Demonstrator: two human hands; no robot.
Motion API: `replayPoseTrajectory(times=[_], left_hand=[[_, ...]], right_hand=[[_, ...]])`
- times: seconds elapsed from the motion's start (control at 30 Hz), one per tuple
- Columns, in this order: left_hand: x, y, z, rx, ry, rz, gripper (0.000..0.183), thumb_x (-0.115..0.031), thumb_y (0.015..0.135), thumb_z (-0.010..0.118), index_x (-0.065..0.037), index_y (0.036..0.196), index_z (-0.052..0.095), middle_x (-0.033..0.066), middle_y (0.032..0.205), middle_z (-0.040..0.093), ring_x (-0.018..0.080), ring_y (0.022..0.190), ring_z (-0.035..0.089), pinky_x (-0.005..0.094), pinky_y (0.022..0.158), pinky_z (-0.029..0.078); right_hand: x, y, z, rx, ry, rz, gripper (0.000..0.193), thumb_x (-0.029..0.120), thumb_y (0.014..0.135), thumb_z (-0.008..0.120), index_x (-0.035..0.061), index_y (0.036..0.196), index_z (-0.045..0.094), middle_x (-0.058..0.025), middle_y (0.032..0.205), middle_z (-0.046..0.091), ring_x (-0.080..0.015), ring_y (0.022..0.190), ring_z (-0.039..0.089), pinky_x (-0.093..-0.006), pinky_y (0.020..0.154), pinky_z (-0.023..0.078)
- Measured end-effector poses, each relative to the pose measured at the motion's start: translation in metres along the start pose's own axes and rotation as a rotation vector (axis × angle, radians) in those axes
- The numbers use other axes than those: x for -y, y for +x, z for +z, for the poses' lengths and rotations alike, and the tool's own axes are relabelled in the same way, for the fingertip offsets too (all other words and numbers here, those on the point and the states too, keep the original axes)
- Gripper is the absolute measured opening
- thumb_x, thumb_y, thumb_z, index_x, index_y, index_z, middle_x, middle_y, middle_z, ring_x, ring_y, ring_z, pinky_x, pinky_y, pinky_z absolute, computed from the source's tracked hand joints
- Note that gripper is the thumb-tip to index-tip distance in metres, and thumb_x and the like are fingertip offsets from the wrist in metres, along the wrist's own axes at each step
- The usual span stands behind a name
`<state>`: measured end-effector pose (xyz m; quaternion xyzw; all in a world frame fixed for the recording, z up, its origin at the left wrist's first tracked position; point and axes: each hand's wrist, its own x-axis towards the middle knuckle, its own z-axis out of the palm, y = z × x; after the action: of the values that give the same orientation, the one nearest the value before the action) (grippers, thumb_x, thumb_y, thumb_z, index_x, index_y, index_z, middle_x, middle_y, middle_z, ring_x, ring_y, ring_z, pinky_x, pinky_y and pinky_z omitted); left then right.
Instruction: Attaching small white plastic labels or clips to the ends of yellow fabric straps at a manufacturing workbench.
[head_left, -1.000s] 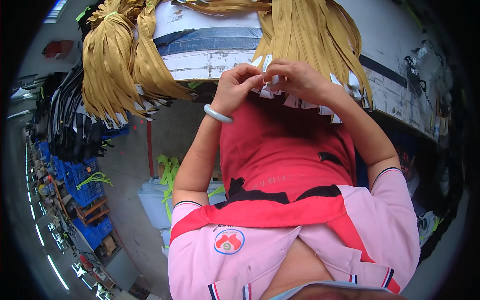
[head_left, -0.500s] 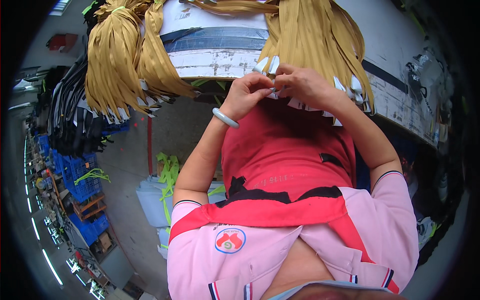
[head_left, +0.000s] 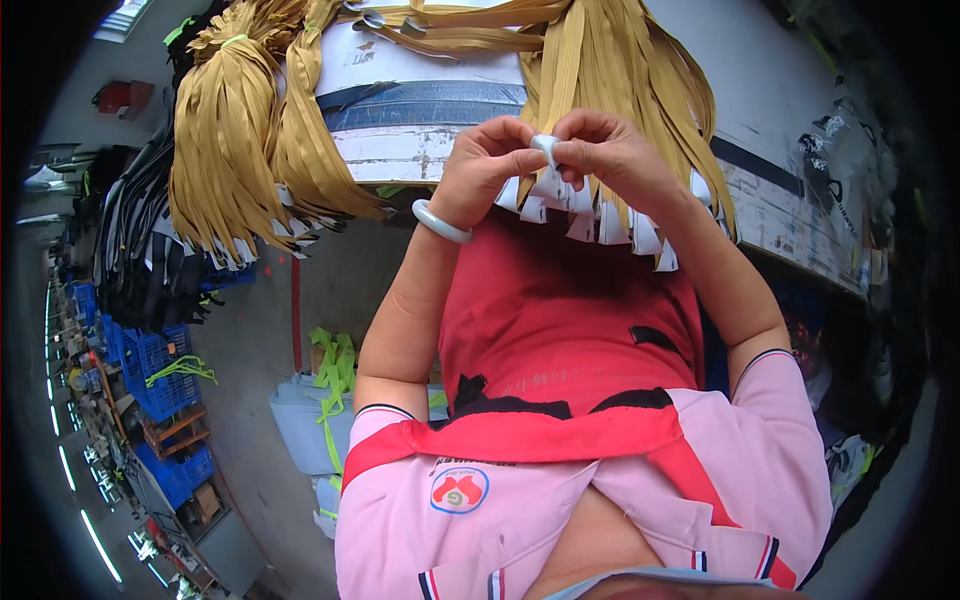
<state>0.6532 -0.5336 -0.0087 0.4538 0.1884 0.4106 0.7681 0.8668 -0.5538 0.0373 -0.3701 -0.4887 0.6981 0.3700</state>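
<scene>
My left hand point(head_left: 482, 168) and my right hand point(head_left: 622, 160) meet at the table's near edge. Thumbs and fingers of both pinch a small white end tab point(head_left: 545, 148), which looks folded or bent between the fingertips. It appears to belong to one of the mustard-gold zipper strips point(head_left: 620, 70), which lie in a thick bundle over the table just beyond my hands. More white-ended strips point(head_left: 612, 222) hang over the edge below my right hand. How the pinched tab joins its strip is hidden by my fingers. A pale bangle point(head_left: 440, 222) circles my left wrist.
Tied gold strip bunches point(head_left: 225, 130) hang off the table's left side, with black strips point(head_left: 140, 230) behind them. Blue tape bands cross the white tabletop point(head_left: 395, 150). Blue crates point(head_left: 155, 365) stand on the floor at left, near pale stacked material point(head_left: 305, 420) with lime-green ties.
Both hands have risen a little, and a white tab now shows plainly between the fingertips. More white strip ends have come into view hanging below my hands.
</scene>
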Motion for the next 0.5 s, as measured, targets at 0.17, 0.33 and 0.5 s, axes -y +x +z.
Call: replayPoseTrajectory(times=[0.17, 0.33, 0.5], left_hand=[[0.004, 0.009, -0.001, 0.056, -0.153, -0.049, 0.016, 0.0, 0.087, 0.069, -0.002, 0.103, 0.063, 0.0064, 0.097, 0.067, 0.0161, 0.091, 0.064, 0.0282, 0.085, 0.05], [-0.012, 0.004, 0.011, 0.0, -0.14, -0.02, 0.019, 0.002, 0.083, 0.071, 0.001, 0.1, 0.063, 0.0101, 0.094, 0.069, 0.0173, 0.086, 0.068, 0.0294, 0.081, 0.055], [-0.022, -0.003, 0.022, -0.092, -0.045, 0.031, 0.017, 0.003, 0.084, 0.071, 0.001, 0.098, 0.063, 0.0115, 0.092, 0.07, 0.0195, 0.086, 0.07, 0.0297, 0.075, 0.058]], right_hand=[[0.021, 0.003, -0.009, 0.109, -0.05, 0.067, 0.018, 0.017, 0.087, 0.073, 0.0023, 0.094, 0.065, -0.0033, 0.081, 0.065, -0.0095, 0.068, 0.062, -0.024, 0.063, 0.052], [0.032, 0.0, -0.001, 0.078, -0.145, -0.051, 0.016, 0.014, 0.089, 0.072, 0.0007, 0.092, 0.065, -0.0033, 0.079, 0.068, -0.0068, 0.065, 0.063, -0.021, 0.061, 0.052], [0.027, -0.001, 0.012, -0.034, -0.312, -0.191, 0.014, 0.009, 0.087, 0.07, 0.0002, 0.085, 0.059, -0.0034, 0.073, 0.065, -0.0075, 0.063, 0.061, -0.0229, 0.056, 0.049]])
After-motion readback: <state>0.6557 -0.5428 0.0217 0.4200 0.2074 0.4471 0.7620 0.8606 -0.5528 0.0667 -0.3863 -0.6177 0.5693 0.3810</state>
